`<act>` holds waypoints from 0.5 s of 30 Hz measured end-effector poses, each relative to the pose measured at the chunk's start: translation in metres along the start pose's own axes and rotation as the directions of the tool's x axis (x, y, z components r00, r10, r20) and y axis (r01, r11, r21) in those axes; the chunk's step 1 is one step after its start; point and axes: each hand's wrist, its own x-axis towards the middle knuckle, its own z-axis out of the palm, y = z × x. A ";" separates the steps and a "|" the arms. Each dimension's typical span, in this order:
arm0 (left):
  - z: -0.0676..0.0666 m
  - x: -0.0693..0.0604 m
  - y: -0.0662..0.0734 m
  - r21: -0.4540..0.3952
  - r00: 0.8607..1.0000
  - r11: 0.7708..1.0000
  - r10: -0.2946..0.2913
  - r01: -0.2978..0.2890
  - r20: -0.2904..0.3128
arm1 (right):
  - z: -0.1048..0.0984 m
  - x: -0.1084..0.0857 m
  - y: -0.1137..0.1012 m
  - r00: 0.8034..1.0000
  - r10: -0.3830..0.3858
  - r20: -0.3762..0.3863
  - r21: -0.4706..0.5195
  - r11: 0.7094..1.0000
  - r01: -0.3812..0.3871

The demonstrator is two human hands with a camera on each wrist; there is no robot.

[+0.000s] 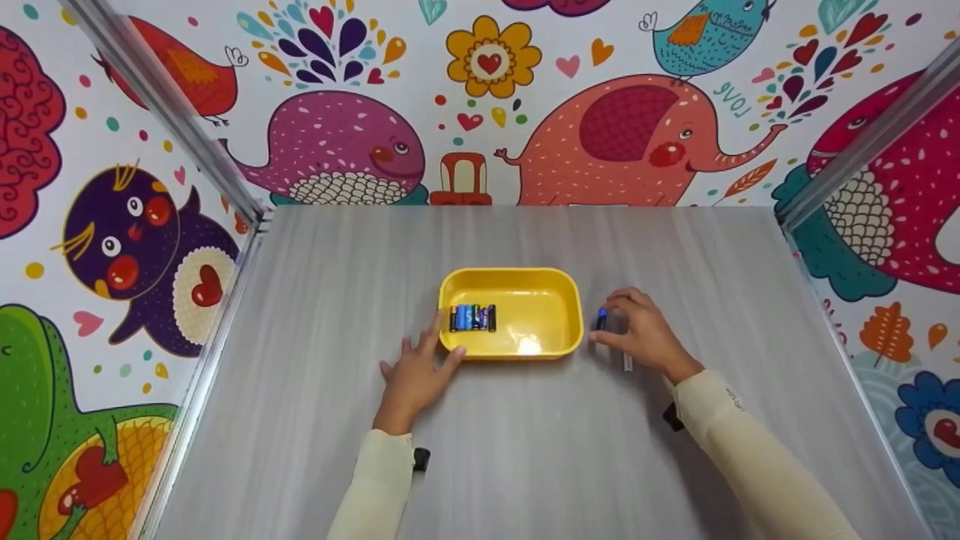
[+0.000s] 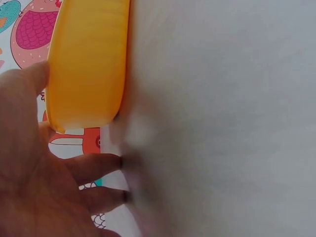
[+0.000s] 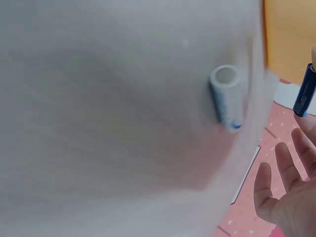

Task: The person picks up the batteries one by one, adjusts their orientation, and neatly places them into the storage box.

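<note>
A yellow tray (image 1: 551,311) sits mid-table, with a row of several small batteries (image 1: 472,317) side by side at its left end. My left hand (image 1: 416,379) is at the tray's near left corner, fingers spread, thumb and index finger touching the rim. Just off the tray's right end, my right hand (image 1: 645,334) pinches a dark blue battery (image 1: 602,319) by its ends between thumb and fingertip. Under that hand is a white-and-blue cylinder (image 3: 227,98), probably another battery; the head view shows only part of it.
The grey wood-grain table (image 1: 510,465) meets a back wall (image 1: 465,112) with printed cartoon animals. Metal-framed side panels (image 1: 199,382) stand at left and right. Dark straps with a small black piece (image 1: 421,459) sit at the wrists.
</note>
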 end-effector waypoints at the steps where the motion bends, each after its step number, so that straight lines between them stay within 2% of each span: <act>1: 0.000 0.000 0.000 0.000 1.000 1.000 0.003 -0.003 -0.002 | 0.000 0.001 -0.002 1.000 -0.005 -0.004 0.000 1.000 0.005; 8: 0.000 -0.001 -0.002 -0.005 1.000 1.000 -0.006 0.006 0.000 | -0.002 0.011 -0.015 0.999 -0.010 -0.034 -0.008 1.000 0.009; 15: 0.001 0.000 -0.002 -0.020 1.000 1.000 -0.005 0.005 0.006 | -0.003 0.022 -0.029 0.999 -0.017 -0.027 -0.003 1.000 0.017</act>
